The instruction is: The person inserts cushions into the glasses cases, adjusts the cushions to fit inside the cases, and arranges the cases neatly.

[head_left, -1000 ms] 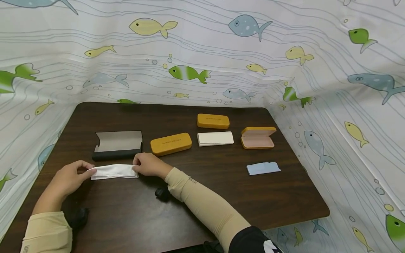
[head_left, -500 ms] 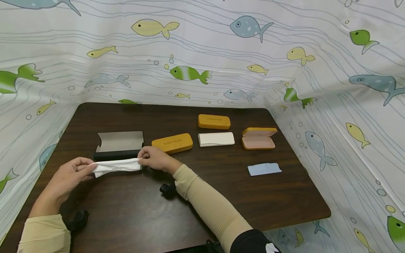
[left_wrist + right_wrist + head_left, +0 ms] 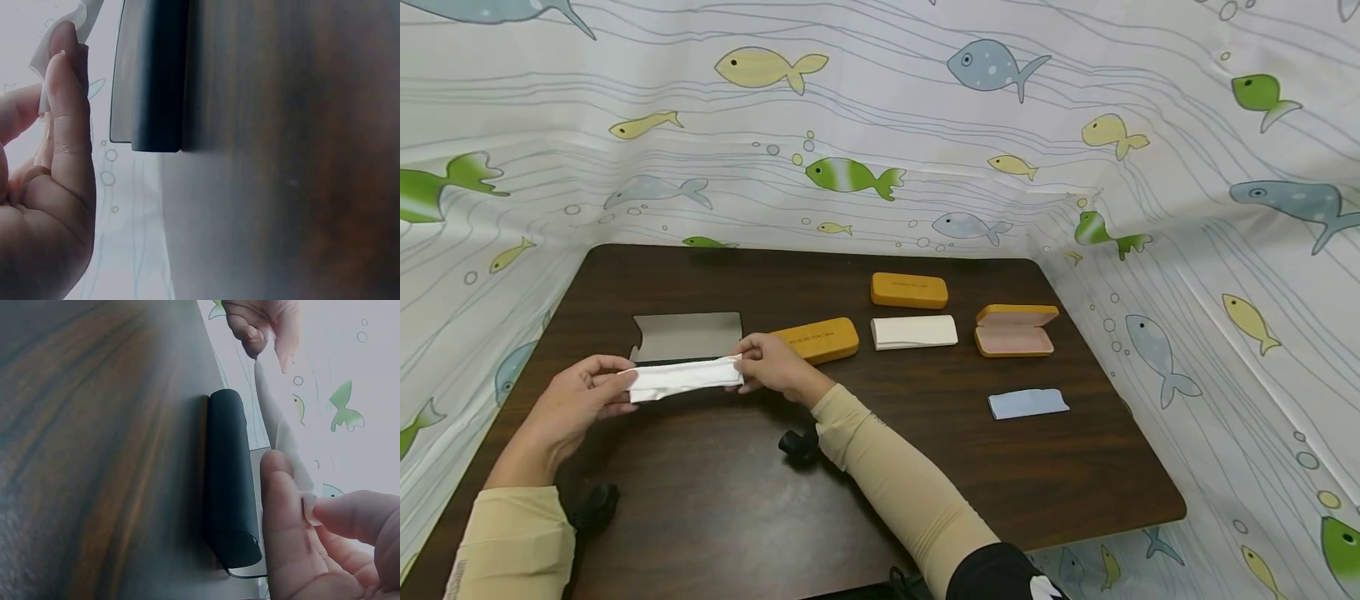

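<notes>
A folded white cloth (image 3: 685, 377) is stretched between both hands, lifted off the table. My left hand (image 3: 580, 397) pinches its left end between thumb and fingers. At the right end, my right hand (image 3: 777, 367) pinches it the same way. Just behind the cloth stands an open black glasses case (image 3: 161, 81) with its grey-lined lid (image 3: 688, 336) raised; in the head view the cloth and hands cover most of its base. In the right wrist view the cloth (image 3: 284, 428) runs above the case (image 3: 230, 475), apart from it.
A closed yellow case (image 3: 820, 340) lies just beyond the right hand. Farther right are another closed yellow case (image 3: 910, 291), a folded cream cloth (image 3: 914, 332), an open yellow case (image 3: 1016, 331) with pink lining and a light blue cloth (image 3: 1028, 403). A fish-print curtain (image 3: 880, 125) surrounds the table.
Both hands have raised the white cloth from the tabletop and moved it away from the person, up to the black case. The other cases and cloths have stayed put.
</notes>
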Available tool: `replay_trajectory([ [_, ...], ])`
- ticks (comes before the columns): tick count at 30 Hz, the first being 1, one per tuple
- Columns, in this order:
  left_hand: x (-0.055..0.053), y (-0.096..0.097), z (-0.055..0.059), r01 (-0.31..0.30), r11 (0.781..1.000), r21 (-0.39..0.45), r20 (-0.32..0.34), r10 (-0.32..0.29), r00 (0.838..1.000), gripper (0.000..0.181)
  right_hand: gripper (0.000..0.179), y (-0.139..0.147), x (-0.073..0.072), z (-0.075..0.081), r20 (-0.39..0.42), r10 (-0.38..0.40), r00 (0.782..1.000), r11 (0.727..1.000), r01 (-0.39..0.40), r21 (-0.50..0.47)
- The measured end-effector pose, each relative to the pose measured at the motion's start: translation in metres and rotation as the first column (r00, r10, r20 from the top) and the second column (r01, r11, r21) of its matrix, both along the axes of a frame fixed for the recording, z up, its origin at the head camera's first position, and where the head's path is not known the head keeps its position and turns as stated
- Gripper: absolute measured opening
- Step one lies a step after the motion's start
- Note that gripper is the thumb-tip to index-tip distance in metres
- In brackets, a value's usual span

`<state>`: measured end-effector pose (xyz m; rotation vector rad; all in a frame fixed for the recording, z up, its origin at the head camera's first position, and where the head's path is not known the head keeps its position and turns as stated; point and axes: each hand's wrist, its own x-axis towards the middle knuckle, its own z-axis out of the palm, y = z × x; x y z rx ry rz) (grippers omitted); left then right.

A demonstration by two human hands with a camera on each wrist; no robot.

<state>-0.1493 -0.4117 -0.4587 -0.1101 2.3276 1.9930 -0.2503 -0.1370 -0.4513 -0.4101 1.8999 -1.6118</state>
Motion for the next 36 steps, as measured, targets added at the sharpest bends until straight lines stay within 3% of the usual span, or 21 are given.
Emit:
replay_trajectory([
  [7, -0.014, -0.005, -0.001, 0.023, 0.999, 0.05, 0.016, -0.024, 1.0, 0.012, 0.016, -0.004, -0.01, -0.002, 0.049, -0.041, 0.998, 0.999, 0.042, -0.027],
  [11, -0.025, -0.004, 0.0, 0.041, 0.992, 0.12, 0.035, -0.045, 0.998, 0.017, 0.015, -0.005, -0.017, -0.005, 0.096, -0.078, 0.992, 0.996, 0.082, -0.042],
  [14, -0.036, -0.004, 0.001, 0.046, 0.993, 0.113, 0.057, -0.053, 0.997, 0.026, 0.014, -0.006, -0.023, -0.006, 0.123, -0.113, 0.986, 0.992, 0.119, -0.05],
  [21, -0.052, -0.013, 0.003, 0.057, 0.996, -0.073, 0.108, -0.049, 0.993, 0.042, 0.012, -0.018, -0.033, -0.001, 0.142, -0.162, 0.976, 0.985, 0.169, -0.037],
  [29, -0.06, -0.018, 0.005, 0.024, 0.988, -0.155, 0.101, -0.009, 0.995, 0.042, 0.014, -0.03, -0.036, 0.001, 0.076, -0.169, 0.983, 0.986, 0.167, 0.026],
  [33, -0.065, -0.016, 0.006, 0.007, 0.97, -0.244, 0.09, 0.016, 0.996, 0.046, 0.014, -0.033, -0.038, 0.0, 0.05, -0.175, 0.983, 0.984, 0.173, 0.047],
  [36, -0.067, -0.015, 0.007, 0.002, 0.942, -0.335, 0.083, 0.027, 0.996, 0.047, 0.013, -0.035, -0.039, 0.0, 0.033, -0.184, 0.982, 0.981, 0.182, 0.062],
])
